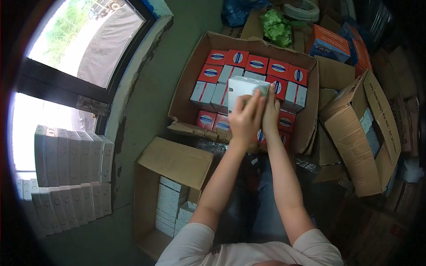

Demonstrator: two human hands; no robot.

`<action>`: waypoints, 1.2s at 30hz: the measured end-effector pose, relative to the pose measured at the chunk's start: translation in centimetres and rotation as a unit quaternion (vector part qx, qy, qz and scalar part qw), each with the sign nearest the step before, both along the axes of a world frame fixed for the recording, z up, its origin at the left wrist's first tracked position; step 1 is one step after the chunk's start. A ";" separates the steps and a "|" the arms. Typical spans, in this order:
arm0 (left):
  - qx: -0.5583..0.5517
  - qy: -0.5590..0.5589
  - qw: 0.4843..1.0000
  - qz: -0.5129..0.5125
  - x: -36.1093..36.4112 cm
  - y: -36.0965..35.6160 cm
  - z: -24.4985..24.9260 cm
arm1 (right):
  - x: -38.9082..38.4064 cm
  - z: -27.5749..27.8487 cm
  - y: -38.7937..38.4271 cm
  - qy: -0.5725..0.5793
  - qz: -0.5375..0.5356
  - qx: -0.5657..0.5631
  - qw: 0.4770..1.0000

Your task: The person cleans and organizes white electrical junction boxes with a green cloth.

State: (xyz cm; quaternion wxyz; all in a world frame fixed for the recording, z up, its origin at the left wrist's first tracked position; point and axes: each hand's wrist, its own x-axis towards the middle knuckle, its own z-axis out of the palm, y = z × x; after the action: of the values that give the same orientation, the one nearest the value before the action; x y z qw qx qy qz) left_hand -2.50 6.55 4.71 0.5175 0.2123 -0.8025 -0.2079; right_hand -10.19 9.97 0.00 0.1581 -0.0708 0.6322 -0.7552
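A white plastic box (237,91) is held up over the large open carton (177,104), tilted, with its pale face toward me. My right hand (270,115) grips its right side, fingers stretched along the edge. In front of the face is my left hand (245,120), its fingers bent together and smeared by motion. At its fingertips shows a small grey-green patch (261,90), too blurred to name. Beneath both hands, the carton holds rows of small red and white boxes (238,58) with blue oval labels; the white box and my hands hide some of them.
Stacked white boxes (73,155) stand by the window at left. An open carton (175,155) with white boxes sits below. Another open carton (350,137) leans at right. Behind are a green plastic bag (276,27), a cable coil (301,11) and an orange-blue box (329,43).
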 end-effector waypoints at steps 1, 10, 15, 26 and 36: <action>-0.013 -0.014 1.000 -0.023 0.0 0.6 0.5 | -0.2 -0.7 0.4 -0.038 0.026 -0.021 0.999; 0.059 0.018 0.998 0.028 1.1 -1.9 0.0 | 1.1 3.5 0.6 -0.065 0.046 0.011 0.997; -0.035 -0.016 0.998 -0.050 1.1 -1.8 0.5 | 0.4 4.0 1.4 -0.056 0.072 0.028 0.995; 0.080 -0.027 0.991 -0.104 1.0 0.3 2.9 | -1.5 2.2 3.2 0.142 -0.003 0.025 0.990; 0.172 -0.053 0.978 -0.108 1.7 -2.5 2.4 | -2.8 2.3 4.5 0.232 0.058 0.060 0.969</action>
State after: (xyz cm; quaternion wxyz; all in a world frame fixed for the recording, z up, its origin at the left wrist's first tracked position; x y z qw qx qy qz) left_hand -0.80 4.01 7.08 0.4048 0.2210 -0.7992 -0.3855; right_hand -13.02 14.45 2.33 0.0548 -0.2710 0.6902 -0.6687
